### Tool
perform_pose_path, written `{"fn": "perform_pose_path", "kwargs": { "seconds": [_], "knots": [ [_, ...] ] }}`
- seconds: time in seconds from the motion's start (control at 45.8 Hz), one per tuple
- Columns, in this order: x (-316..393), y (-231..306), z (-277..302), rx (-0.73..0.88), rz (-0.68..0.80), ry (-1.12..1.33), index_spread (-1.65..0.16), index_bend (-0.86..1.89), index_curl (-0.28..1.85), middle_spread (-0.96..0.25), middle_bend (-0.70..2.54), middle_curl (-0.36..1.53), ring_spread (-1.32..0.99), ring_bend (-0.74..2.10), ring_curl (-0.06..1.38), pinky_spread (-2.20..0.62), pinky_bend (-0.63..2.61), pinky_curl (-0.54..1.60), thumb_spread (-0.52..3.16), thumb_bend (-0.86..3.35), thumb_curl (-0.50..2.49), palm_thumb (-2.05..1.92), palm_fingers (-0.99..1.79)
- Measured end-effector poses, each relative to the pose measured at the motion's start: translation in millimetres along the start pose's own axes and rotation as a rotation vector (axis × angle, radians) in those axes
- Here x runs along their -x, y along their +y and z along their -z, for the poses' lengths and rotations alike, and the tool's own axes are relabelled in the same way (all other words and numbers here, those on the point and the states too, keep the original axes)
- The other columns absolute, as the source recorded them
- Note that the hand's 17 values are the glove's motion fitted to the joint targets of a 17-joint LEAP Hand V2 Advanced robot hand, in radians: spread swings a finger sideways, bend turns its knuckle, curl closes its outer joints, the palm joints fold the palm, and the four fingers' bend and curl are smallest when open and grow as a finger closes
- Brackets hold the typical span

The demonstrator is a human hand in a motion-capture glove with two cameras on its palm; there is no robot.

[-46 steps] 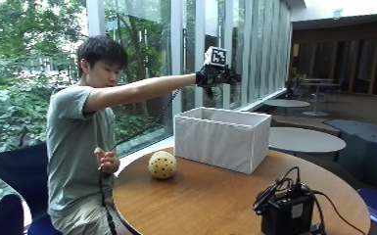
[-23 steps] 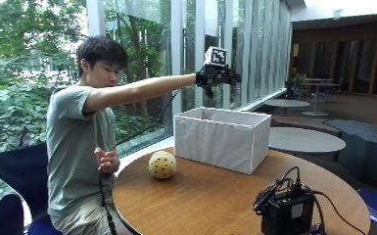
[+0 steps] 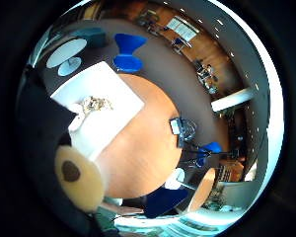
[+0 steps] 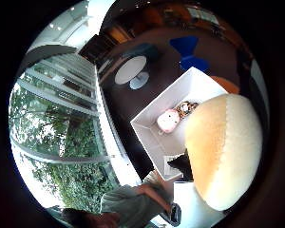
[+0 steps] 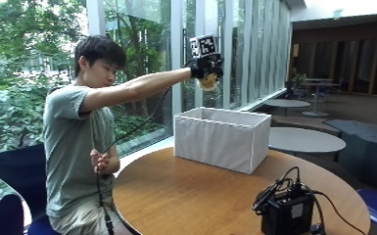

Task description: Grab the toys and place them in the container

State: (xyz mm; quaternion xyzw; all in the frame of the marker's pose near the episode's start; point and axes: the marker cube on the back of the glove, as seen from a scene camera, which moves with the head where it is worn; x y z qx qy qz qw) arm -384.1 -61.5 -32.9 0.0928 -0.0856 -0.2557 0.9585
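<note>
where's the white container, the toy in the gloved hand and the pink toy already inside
white container (image 5: 230,144), outside view, its front fabric wall.
tan plush toy (image 5: 207,82), outside view, the part showing below the gloved fingers.
pink toy (image 4: 168,120), thumb side palm view, its body on the container floor.

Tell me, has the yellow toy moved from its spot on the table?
Yes. The yellow toy has left the table beside the white box; the gloved right hand now holds it up above the box's open top.
</note>
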Motion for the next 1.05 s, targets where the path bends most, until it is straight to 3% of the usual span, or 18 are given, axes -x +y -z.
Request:
{"fn": "perform_pose_path", "kwargs": {
  "seconds": [0.066,0.153,0.262,0.371,0.415,0.437,0.48,0.612,0.699,0.808,1.048],
  "knots": [
    [18,-3,-11,0.006,0.169,-0.008,-0.34,0.85,0.97,-0.18,1.23,0.83,-0.4,1.32,0.8,-0.33,1.16,0.6,0.28,0.07,1.03,0.59,0.83],
    [46,-13,-27,0.054,0.192,0.001,-0.34,0.82,0.99,-0.19,1.21,0.83,-0.4,1.31,0.79,-0.32,1.16,0.6,0.28,0.07,1.04,0.6,0.76],
    [76,-20,-49,0.248,0.176,0.06,-0.34,0.74,1.01,-0.21,1.17,0.82,-0.39,1.31,0.79,-0.32,1.17,0.6,0.3,0.06,1.06,0.62,0.67],
    [86,-18,-69,0.417,0.159,0.13,-0.32,0.51,0.97,-0.22,0.97,0.76,-0.35,1.22,0.76,-0.27,1.14,0.59,0.51,0.03,1.04,0.56,0.12],
    [90,-16,-76,0.487,0.159,0.134,-0.31,0.34,0.89,-0.23,1.18,0.79,-0.3,0.93,0.7,-0.19,1.12,0.58,0.68,-0.04,0.99,0.43,-0.14],
    [93,-16,-78,0.514,0.158,0.131,-0.3,0.34,0.87,-0.19,0.79,0.67,-0.25,0.88,0.68,-0.16,1.22,0.6,0.74,-0.07,0.95,0.37,-0.42],
    [98,-15,-79,0.544,0.152,0.115,-0.29,0.21,0.79,-0.15,0.6,0.62,-0.2,0.71,0.62,-0.12,1.27,0.56,0.82,-0.1,0.88,0.26,-0.56],
    [86,-13,-66,0.498,0.134,0.093,-0.26,0.05,0.62,-0.09,0.3,0.5,-0.1,0.46,0.5,-0.03,1.21,0.5,0.97,-0.08,0.73,0.08,-0.44],
    [84,-13,-53,0.45,0.001,0.056,-0.25,0.06,0.55,-0.07,0.21,0.46,-0.07,0.39,0.46,0.01,1.12,0.48,1.03,-0.06,0.66,0.02,-0.37],
    [69,5,-43,0.414,0.189,0.091,-0.25,0.06,0.48,-0.07,0.15,0.42,-0.04,0.33,0.43,0.03,1.05,0.44,1.09,-0.04,0.59,-0.02,-0.3],
    [53,19,-35,0.383,0.189,0.075,-0.25,0.09,0.37,-0.07,0.14,0.37,-0.03,0.27,0.41,0.02,0.89,0.38,1.17,-0.04,0.47,-0.04,-0.23]
  ]
}}
